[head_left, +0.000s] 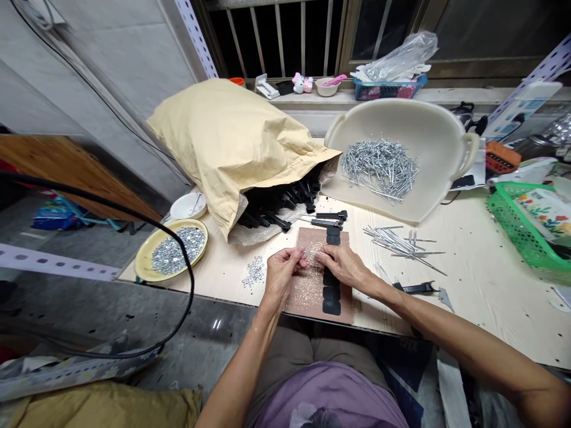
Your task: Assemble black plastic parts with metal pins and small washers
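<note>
Over a pale tabletop [499,291], left fingers [296,257] and right fingers [325,260] pinch a thin metal pin [311,254].

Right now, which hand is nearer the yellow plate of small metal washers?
Left. The left hand is to the right of the yellow plate, with a loose washer pile between them; the right hand is farther right, beyond the left.

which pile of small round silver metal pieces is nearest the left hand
The small loose pile on the pale wooden table, beside the left hand; the larger one sits in the round yellow plate.
</note>
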The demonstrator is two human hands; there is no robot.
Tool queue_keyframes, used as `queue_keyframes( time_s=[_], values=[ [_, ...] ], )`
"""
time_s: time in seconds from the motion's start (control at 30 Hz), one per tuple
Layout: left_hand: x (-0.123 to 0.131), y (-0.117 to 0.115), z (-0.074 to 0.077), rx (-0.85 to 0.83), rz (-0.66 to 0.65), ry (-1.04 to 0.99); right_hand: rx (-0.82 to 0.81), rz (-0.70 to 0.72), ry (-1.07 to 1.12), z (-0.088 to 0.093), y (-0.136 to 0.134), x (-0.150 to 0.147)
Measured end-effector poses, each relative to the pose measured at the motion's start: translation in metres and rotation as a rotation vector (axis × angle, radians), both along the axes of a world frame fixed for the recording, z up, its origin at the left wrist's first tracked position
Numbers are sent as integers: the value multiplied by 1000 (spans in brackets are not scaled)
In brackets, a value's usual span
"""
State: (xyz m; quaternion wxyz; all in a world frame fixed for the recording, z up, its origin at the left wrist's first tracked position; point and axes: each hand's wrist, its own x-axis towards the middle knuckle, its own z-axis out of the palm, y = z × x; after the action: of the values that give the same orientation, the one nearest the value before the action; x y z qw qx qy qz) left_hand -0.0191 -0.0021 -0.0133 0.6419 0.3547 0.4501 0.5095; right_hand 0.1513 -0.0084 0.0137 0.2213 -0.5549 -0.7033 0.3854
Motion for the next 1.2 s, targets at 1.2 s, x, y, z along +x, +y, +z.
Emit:
queue_keyframes(
  time_s=[1.2],
  values=[
    [20, -6, 10, -150, -58, -266, 97, -43, 96, -8, -7, 12]
  ],
)
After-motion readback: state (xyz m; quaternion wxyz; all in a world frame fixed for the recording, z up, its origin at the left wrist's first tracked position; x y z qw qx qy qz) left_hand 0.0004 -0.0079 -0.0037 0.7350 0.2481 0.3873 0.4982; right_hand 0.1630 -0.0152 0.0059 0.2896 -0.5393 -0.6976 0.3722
